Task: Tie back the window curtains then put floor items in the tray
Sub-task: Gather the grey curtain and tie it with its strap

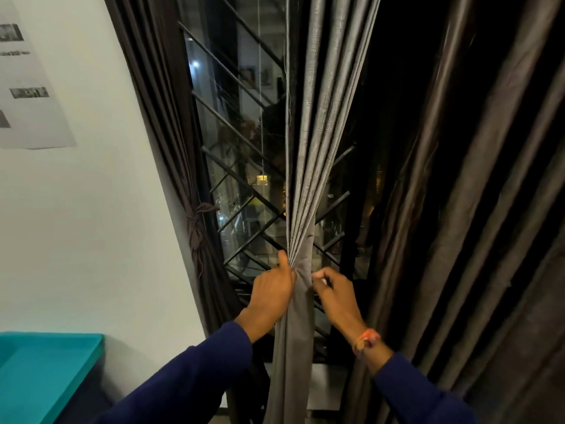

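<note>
- Indoor light falls from my side of the room: the white wall (76, 224) is evenly bright, with a soft shadow along the tied curtain (195, 234).
- The window (244, 148) is dark, with small points of light outside and faint reflections on the glass.
- The right-hand curtain (474, 209) sinks into deep shadow; its upper folds are nearly black.
- My left hand (272, 289) and right hand (333, 292) are moderately lit and fairly sharp.
- The paper sheet (27, 81) is blurred; its print is unreadable.
- Wide-angle distortion tilts the vertical lines towards the edges.
</note>
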